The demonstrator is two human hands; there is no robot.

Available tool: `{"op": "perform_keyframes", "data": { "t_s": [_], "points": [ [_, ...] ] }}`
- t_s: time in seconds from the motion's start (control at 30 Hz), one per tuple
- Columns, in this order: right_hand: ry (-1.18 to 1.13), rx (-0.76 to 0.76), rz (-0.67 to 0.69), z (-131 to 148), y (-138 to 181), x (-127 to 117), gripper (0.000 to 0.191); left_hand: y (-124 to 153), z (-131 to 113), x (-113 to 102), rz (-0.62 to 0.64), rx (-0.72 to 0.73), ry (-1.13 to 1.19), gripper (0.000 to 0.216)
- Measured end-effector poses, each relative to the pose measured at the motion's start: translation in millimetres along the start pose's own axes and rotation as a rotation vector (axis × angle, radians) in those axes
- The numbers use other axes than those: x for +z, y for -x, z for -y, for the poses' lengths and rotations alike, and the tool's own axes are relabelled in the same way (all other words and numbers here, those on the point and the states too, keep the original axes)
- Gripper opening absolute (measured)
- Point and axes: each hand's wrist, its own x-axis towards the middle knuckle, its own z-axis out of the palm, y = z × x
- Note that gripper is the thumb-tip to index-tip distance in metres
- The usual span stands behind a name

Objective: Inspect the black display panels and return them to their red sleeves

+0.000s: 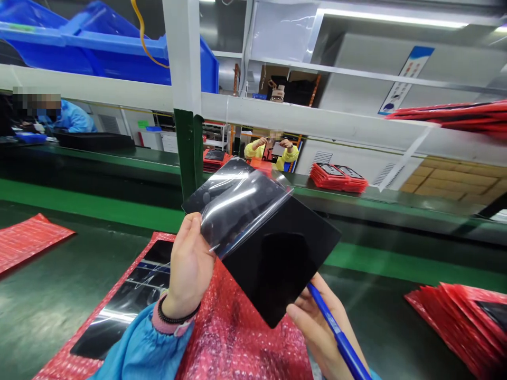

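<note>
A glossy black screen panel (285, 248) is held up, tilted, in front of me. Clear film (241, 206) is curled back over its left half, leaving the right half bare. My left hand (192, 264) is closed at the film's lower left edge, by the panel's side. My right hand (325, 322) grips the panel's lower right edge, with the thumb in front. A blue pen (336, 338) is tucked in that same hand. Below the panel lies a red bubble-wrap bag (241, 327). Left of it, another black panel (130, 301) with film rests on red bubble wrap.
Stacked red bubble bags (463, 316) sit at right, and one flat red bag (31, 240) at left. A white-and-green post (184, 100) rises ahead, beside blue bins (99, 47). Across the bench, a person in yellow (273, 150) holds something up; a person in blue (75, 116) sits at left.
</note>
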Motion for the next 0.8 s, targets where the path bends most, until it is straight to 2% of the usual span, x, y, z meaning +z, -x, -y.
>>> {"op": "perform_keyframes", "data": {
  "t_s": [0.17, 0.27, 0.43, 0.57, 0.67, 0.8],
  "points": [
    [0.073, -0.064, -0.042, 9.9, -0.7, 5.6, 0.022, -9.5, 1.1, -5.7, -0.084, 0.109, -0.089, 0.007],
    [0.142, -0.061, -0.084, 10.6, -0.1, 0.8, 0.014, -16.6, 1.8, -8.7, -0.126, 0.127, -0.118, 0.008],
    [0.191, -0.037, -0.032, 7.4, 2.7, -9.2, 0.027, -23.7, 2.0, -9.6, -0.248, 0.141, -0.135, 0.010],
    [0.223, -0.137, -0.188, 5.1, 7.1, -10.6, 0.026, -25.7, 3.0, -9.6, -0.249, 0.128, -0.142, 0.011],
    [0.261, -0.097, -0.274, 6.3, 8.0, -11.8, 0.027, -26.2, 3.4, -9.6, -0.259, 0.130, -0.153, 0.011],
    [0.221, -0.016, -0.184, 8.7, 6.1, -15.1, 0.031, -25.2, 1.2, -9.5, -0.234, 0.143, -0.180, 0.012]
  ]
}}
